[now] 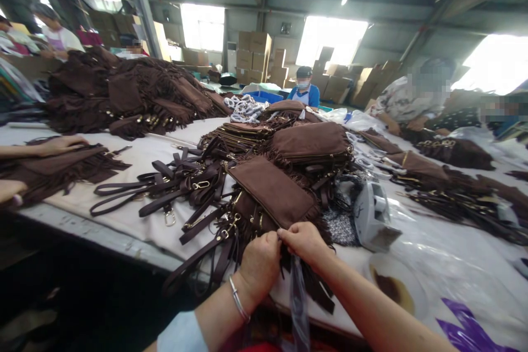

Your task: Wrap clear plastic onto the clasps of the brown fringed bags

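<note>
My left hand [260, 264], with a silver bangle at its wrist, is closed in a pinch at the near edge of a brown fringed pouch [274, 190]. Thumb to thumb with it, my right hand [305, 242] pinches at the same spot, by the end of the pouch's zip. What lies between the fingertips is too small to make out. Below the right fingers hangs a clear plastic strip [299, 302]. Dark brown wrist straps [198, 184] with gold clasps lie to the left. Another brown pouch [311, 140] rests on a stack just behind.
A big heap of brown fringed pouches [136, 82] covers the table's back left. Right of my hands stand a white device [373, 212] and a round container [396, 286], near clear plastic sheeting [449, 264]. A co-worker's hand [61, 146] rests on pouches at left; other people work around.
</note>
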{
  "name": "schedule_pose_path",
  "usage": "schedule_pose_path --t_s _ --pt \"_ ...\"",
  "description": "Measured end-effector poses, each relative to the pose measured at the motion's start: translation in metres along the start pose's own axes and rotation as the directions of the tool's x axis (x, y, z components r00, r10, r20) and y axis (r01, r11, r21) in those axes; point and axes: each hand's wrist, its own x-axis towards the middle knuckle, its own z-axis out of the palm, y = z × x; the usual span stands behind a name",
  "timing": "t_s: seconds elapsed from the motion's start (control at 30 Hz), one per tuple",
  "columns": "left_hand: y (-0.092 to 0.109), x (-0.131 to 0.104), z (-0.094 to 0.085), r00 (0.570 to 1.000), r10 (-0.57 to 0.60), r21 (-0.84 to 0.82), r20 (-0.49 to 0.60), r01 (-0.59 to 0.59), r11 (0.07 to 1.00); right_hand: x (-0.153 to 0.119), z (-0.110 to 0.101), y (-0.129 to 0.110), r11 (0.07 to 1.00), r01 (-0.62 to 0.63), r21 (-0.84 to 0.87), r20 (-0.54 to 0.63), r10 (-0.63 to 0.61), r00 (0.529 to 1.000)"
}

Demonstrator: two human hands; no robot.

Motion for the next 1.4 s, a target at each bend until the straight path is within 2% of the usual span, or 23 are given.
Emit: schedule_pose_path --t_s 0.07,0.13,0.2,0.23,0.3,0.37,0.43,0.5,0.6,0.67,0.7,0.77,0.87,0.93,0.97,1.03,1.1,1.17,1.23,1.3,1.33,1.4 --pt "0.000 0.001 -0.005 1.000 -0.016 -0.030 0.002 0.016 0.999 -0.003 -0.002 0.003 0.999 0.039 0.024 0.027 -0.040 0.999" --pt "0.000 0.003 -0.011 0.998 -0.066 -0.132 0.002 0.066 0.989 -0.008 -0.004 0.006 0.995 0.071 0.070 0.061 -0.076 0.995" --pt "0.001 0.007 -0.016 0.992 -0.123 -0.319 0.043 0.130 0.939 -0.011 -0.006 0.010 0.992 0.073 0.106 0.069 -0.081 0.994" --pt "0.002 0.008 -0.017 0.984 -0.155 -0.435 0.092 0.179 0.883 -0.013 -0.007 0.012 0.991 0.067 0.118 0.062 -0.074 0.995" --pt "0.004 0.011 -0.019 0.944 -0.218 -0.664 0.248 0.330 0.671 -0.014 -0.007 0.014 0.989 0.061 0.135 0.045 -0.068 0.997" --pt "0.006 0.011 -0.018 0.871 -0.241 -0.792 0.429 0.491 0.363 -0.014 -0.005 0.016 0.985 0.079 0.155 0.029 -0.084 0.996" --pt "0.006 0.010 -0.016 0.802 -0.211 -0.809 0.558 0.583 0.073 -0.014 -0.003 0.016 0.980 0.101 0.174 0.010 -0.104 0.995" --pt "0.005 0.009 -0.014 0.755 -0.153 -0.770 0.638 0.620 -0.152 -0.013 0.000 0.017 0.980 0.097 0.176 -0.016 -0.096 0.995" --pt "0.004 0.009 -0.012 0.699 -0.061 -0.658 0.713 0.636 -0.402 -0.011 0.004 0.017 0.988 0.072 0.135 -0.028 -0.069 0.997" --pt "0.004 0.010 -0.012 0.668 -0.044 -0.599 0.743 0.633 -0.490 -0.010 0.004 0.018 0.996 0.064 0.067 -0.025 -0.063 0.998" --pt "0.004 0.009 -0.012 0.658 -0.053 -0.588 0.751 0.631 -0.505 -0.011 0.002 0.019 0.998 0.063 0.031 -0.019 -0.063 0.998" --pt "0.006 0.008 -0.012 0.654 -0.097 -0.612 0.751 0.633 -0.474 -0.013 -0.002 0.021 0.997 0.069 -0.030 -0.004 -0.069 0.998" --pt "0.010 0.002 -0.011 0.707 -0.193 -0.729 0.680 0.623 -0.285 -0.021 -0.008 0.024 0.993 0.110 -0.054 -0.053 -0.112 0.992" --pt "0.013 -0.002 -0.011 0.765 -0.274 -0.806 0.583 0.586 -0.081 -0.028 -0.010 0.025 0.990 0.137 0.006 -0.116 -0.136 0.984" --pt "0.015 -0.003 -0.011 0.803 -0.313 -0.835 0.507 0.548 0.053 -0.030 -0.008 0.024 0.988 0.130 0.078 -0.118 -0.121 0.986" --pt "0.019 -0.005 -0.012 0.891 -0.335 -0.832 0.308 0.423 0.360 -0.034 -0.002 0.021 0.954 0.053 0.294 -0.042 -0.043 0.998" --pt "0.021 -0.006 -0.014 0.955 -0.271 -0.745 0.121 0.268 0.611 -0.036 0.008 0.016 0.853 -0.068 0.517 0.055 0.046 0.997" --pt "0.023 -0.007 -0.017 0.978 -0.205 -0.657 0.036 0.177 0.733 -0.037 0.017 0.010 0.707 -0.142 0.693 0.099 0.103 0.990" --pt "0.024 -0.007 -0.019 0.981 -0.191 -0.641 0.024 0.162 0.750 -0.038 0.023 0.005 0.551 -0.176 0.816 0.119 0.138 0.983" --pt "0.025 -0.006 -0.019 0.972 -0.224 -0.714 0.065 0.202 0.670 -0.038 0.027 0.000 0.399 -0.208 0.893 0.157 0.157 0.975" --pt "0.025 -0.006 -0.018 0.961 -0.254 -0.777 0.113 0.245 0.580 -0.039 0.029 -0.002 0.331 -0.218 0.918 0.174 0.160 0.972" --pt "0.027 -0.004 -0.016 0.915 -0.300 -0.886 0.268 0.357 0.296 -0.038 0.031 -0.004 0.217 -0.254 0.943 0.225 0.149 0.963"
